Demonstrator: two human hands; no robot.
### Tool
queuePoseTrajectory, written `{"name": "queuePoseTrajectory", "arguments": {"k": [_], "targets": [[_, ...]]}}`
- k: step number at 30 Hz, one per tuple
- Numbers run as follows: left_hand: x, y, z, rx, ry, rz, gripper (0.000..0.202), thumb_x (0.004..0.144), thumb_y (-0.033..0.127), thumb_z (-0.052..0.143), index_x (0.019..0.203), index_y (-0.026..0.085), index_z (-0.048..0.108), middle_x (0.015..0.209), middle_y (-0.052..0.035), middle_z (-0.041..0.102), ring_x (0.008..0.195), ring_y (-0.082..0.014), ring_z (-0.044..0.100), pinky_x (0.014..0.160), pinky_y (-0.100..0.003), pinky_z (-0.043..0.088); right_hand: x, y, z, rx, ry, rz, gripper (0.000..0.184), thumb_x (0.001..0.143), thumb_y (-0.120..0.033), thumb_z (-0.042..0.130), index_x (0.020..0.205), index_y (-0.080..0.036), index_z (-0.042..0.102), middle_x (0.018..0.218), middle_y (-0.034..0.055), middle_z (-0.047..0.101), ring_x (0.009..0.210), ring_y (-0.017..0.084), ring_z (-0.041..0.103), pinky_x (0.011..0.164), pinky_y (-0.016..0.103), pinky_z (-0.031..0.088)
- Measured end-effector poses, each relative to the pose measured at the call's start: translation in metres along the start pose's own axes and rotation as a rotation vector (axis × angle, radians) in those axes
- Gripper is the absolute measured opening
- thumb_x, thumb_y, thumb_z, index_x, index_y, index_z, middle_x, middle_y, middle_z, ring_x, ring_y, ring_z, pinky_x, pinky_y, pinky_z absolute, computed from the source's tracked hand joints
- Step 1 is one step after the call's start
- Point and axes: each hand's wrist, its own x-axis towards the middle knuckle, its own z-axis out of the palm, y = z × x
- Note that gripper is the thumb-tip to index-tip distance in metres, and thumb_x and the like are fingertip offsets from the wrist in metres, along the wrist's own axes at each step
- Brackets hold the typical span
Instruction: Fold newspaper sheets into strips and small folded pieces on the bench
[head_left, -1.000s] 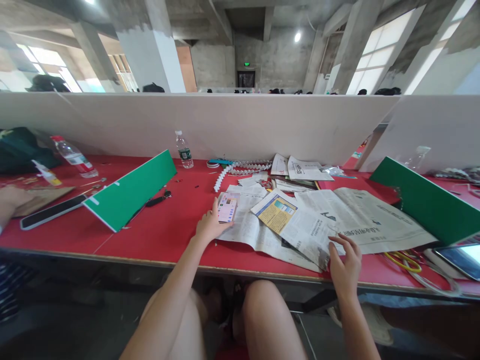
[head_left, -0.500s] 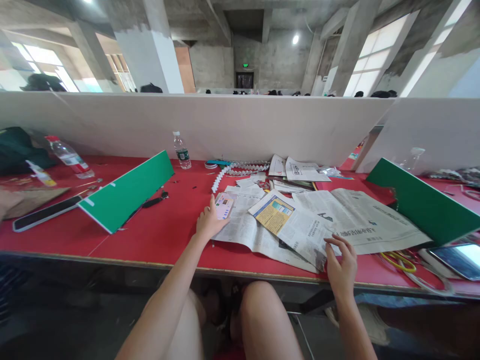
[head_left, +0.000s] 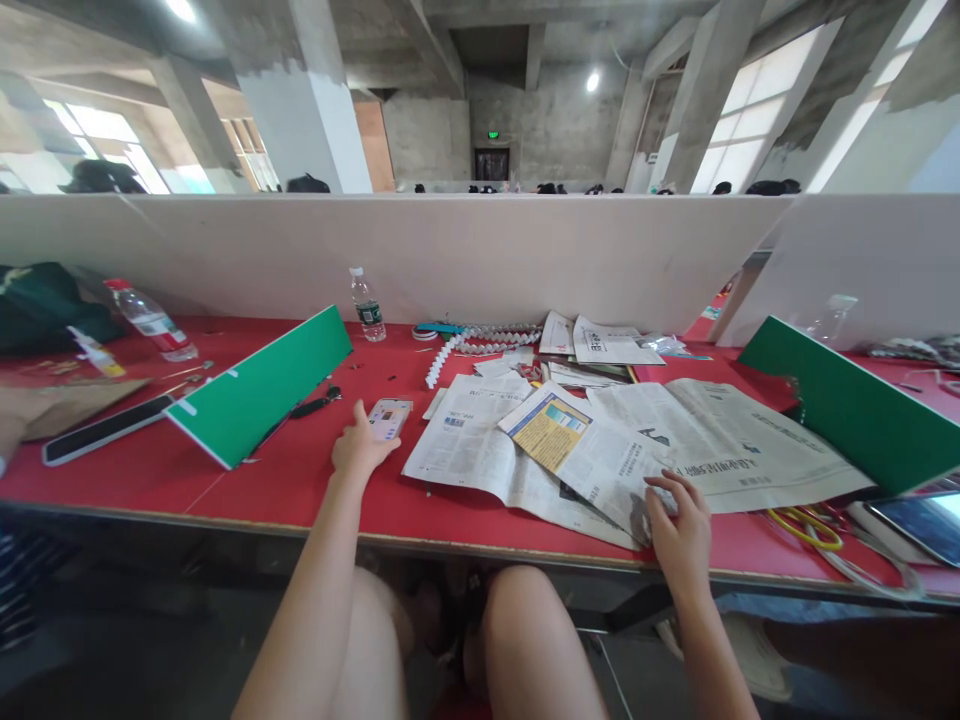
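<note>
My left hand (head_left: 360,447) grips a smartphone (head_left: 391,419) with its screen lit, thumb along the near edge and fingers at the left side. The phone is on the red table, left of the newspapers. Several newspaper sheets (head_left: 466,430) lie spread and overlapping across the middle. A folded newspaper (head_left: 600,455) with a yellow-and-blue printed block lies on top of them. At its lower right corner is my right hand (head_left: 681,522), fingers bent and apart; it seems to rest lightly on the paper, holding nothing.
Green divider boards stand at the left (head_left: 262,390) and right (head_left: 847,410). A water bottle (head_left: 367,306), a white zigzag paper chain (head_left: 444,358) and folded papers (head_left: 615,340) are near the back panel. Scissors with yellow handles (head_left: 810,528) lie at right. Another person's hand (head_left: 26,415) is far left.
My left hand has slid the smartphone leftward off the newspaper onto the red tabletop. My right hand stays at the folded newspaper's corner.
</note>
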Motion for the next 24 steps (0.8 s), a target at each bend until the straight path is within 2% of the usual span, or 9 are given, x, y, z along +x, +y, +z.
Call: {"name": "queuePoseTrajectory", "arguments": {"k": [2,4,6,10,12,14,16,19,24], "targets": [[-0.004,-0.001,-0.002,0.025,-0.080,-0.127,0.091,0.074,0.041,0.062,0.141,0.006,0.011,0.115,-0.0270,0.058,0.095,-0.0393,0.061,0.070,-0.043,0.049,0.001,0.003,0.003,-0.049,-0.026,-0.006,0.031,0.075,-0.040,0.049,0.088,-0.017,0.065,0.115,0.0143,0.058,0.108,0.029,0.050,0.090,0.044,0.037],[-0.007,0.009,-0.004,0.002,-0.124,-0.130,0.088,0.076,0.038,0.061,0.142,0.006,0.012,0.118,-0.0273,0.056,0.100,-0.0401,0.059,0.073,-0.045,0.048,0.001,0.004,0.005,-0.083,-0.071,0.003,0.036,0.075,-0.042,0.049,0.095,-0.017,0.065,0.117,0.0144,0.058,0.107,0.029,0.052,0.088,0.043,0.038],[-0.010,0.027,-0.007,-0.049,-0.080,-0.061,0.078,0.079,0.032,0.058,0.141,0.008,0.017,0.122,-0.0255,0.054,0.107,-0.0382,0.056,0.079,-0.045,0.048,0.000,0.002,0.005,-0.106,-0.124,0.043,0.036,0.075,-0.043,0.049,0.096,-0.019,0.065,0.105,0.0114,0.064,0.101,0.028,0.055,0.086,0.042,0.040],[-0.027,0.080,-0.010,-0.231,0.107,0.198,0.048,0.082,0.016,0.047,0.129,0.016,0.041,0.129,-0.0133,0.052,0.112,-0.0235,0.054,0.089,-0.032,0.045,-0.002,-0.004,0.000,-0.047,-0.163,0.159,0.031,0.076,-0.042,0.049,0.090,-0.021,0.066,0.085,0.0066,0.070,0.088,0.026,0.061,0.076,0.035,0.042],[-0.040,0.105,-0.007,-0.291,-0.003,0.338,0.031,0.085,0.020,0.044,0.115,0.020,0.054,0.117,-0.0088,0.060,0.101,-0.0208,0.059,0.081,-0.030,0.047,-0.002,-0.007,-0.002,0.017,-0.159,0.195,0.031,0.077,-0.042,0.048,0.090,-0.020,0.065,0.080,0.0066,0.070,0.083,0.025,0.062,0.071,0.032,0.043],[-0.050,0.123,-0.001,-0.275,-0.169,0.376,0.023,0.087,0.031,0.043,0.098,0.020,0.060,0.106,-0.0083,0.064,0.092,-0.0221,0.062,0.074,-0.031,0.048,-0.002,-0.009,-0.004,0.041,-0.160,0.199,0.031,0.077,-0.041,0.048,0.089,-0.019,0.064,0.075,0.0064,0.069,0.078,0.024,0.063,0.070,0.031,0.043],[-0.056,0.136,0.009,-0.232,-0.271,0.343,0.029,0.087,0.041,0.043,0.090,0.017,0.060,0.103,-0.0116,0.064,0.091,-0.0251,0.062,0.073,-0.033,0.047,-0.003,-0.009,-0.004,0.026,-0.173,0.182,0.031,0.077,-0.041,0.047,0.089,-0.018,0.064,0.077,0.0070,0.069,0.078,0.024,0.063,0.069,0.031,0.042],[-0.056,0.149,0.025,-0.277,-0.309,0.291,0.034,0.085,0.044,0.048,0.102,0.016,0.054,0.107,-0.0140,0.063,0.098,-0.0270,0.061,0.075,-0.033,0.046,-0.005,-0.007,-0.004,-0.016,-0.201,0.165,0.032,0.076,-0.042,0.046,0.090,-0.019,0.064,0.082,0.0074,0.069,0.081,0.025,0.062,0.070,0.031,0.042],[-0.057,0.173,0.040,-0.385,-0.278,0.324,0.032,0.077,0.023,0.060,0.106,0.017,0.047,0.110,-0.0124,0.062,0.097,-0.0233,0.061,0.073,-0.029,0.044,0.012,-0.015,-0.003,-0.143,-0.304,0.196,0.033,0.078,-0.042,0.043,0.093,-0.021,0.063,0.077,0.0051,0.067,0.072,0.022,0.061,0.063,0.030,0.040]]}}
